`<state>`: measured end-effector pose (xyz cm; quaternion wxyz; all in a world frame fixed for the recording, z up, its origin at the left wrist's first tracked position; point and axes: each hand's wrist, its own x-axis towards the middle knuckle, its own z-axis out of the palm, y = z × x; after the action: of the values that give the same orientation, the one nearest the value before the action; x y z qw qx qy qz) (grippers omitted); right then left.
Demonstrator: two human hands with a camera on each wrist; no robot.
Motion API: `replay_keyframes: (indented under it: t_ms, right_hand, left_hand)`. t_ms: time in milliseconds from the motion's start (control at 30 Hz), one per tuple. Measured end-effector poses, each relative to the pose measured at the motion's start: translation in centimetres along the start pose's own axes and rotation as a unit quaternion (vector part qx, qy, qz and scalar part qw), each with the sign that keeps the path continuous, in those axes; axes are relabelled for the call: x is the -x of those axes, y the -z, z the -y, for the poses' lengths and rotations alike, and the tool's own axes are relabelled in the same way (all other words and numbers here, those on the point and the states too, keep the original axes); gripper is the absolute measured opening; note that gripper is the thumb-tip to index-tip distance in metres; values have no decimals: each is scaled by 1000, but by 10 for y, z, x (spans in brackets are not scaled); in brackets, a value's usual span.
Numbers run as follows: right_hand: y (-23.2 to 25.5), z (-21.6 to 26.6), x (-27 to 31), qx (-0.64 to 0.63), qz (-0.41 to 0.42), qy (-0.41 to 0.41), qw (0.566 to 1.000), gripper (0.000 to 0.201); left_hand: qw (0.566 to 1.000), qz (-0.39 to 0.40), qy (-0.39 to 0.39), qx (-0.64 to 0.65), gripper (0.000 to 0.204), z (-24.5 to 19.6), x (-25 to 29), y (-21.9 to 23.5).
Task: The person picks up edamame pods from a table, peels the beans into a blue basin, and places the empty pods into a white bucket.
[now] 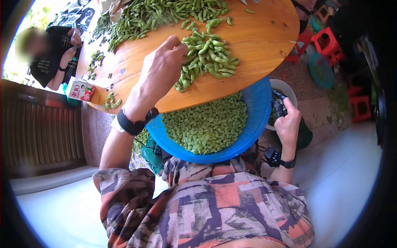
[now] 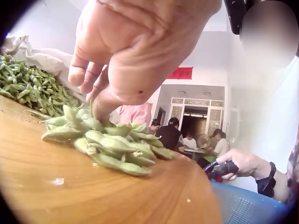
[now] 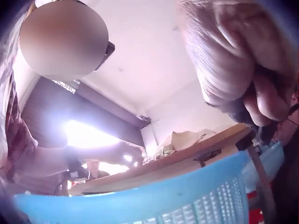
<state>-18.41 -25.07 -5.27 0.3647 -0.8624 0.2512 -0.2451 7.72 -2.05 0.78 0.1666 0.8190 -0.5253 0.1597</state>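
Observation:
My left hand (image 1: 159, 68) reaches over the wooden table, its fingertips at a small heap of green soybean pods (image 1: 211, 58). In the left wrist view the thumb (image 2: 103, 106) dips down among the pods; I cannot tell whether it pinches one. Against the table edge, in front of my body, a blue plastic basket (image 1: 259, 108) holds many shelled green beans (image 1: 202, 126). To the right of its rim is my right hand (image 1: 288, 124), fingers loosely bent, with black wrapping (image 1: 278, 109) on some digits. Nothing shows between them.
A larger mound of pods (image 1: 144, 18) covers the far side of the table (image 1: 264, 41). At left are a red-and-white carton (image 1: 80, 89) and a seated person (image 1: 51, 53). On the right stand a pale bucket (image 1: 292, 91), red stools (image 1: 326, 43) and a teal basin (image 1: 321, 70).

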Motion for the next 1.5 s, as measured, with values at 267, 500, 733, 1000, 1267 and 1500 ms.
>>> replay_keyframes:
  t_ms: [267,500,733,1000,1267,1500]
  right_hand:
    - [-38,67,15,-395,246,-82,881,20]
    - [-48,55,16,-355,300,-42,885,19]
    - [-46,53,17,-438,348,-112,821,20]
    - [-48,51,20,-492,346,-156,783,18]
    - [-61,57,30,-321,236,-19,917,12]
    - [-69,51,34,-270,223,-30,936,12]
  left_hand:
    - [734,100,353,571,8,-103,62,-5]
    - [596,-3,390,702,4,-122,88,-34]
    - [519,23,398,756,5,-119,97,-41]
    - [461,15,351,815,12,-131,101,-53]
    - [682,14,379,625,8,-136,101,-56]
    - [630,115,385,664,29,-119,97,-52]
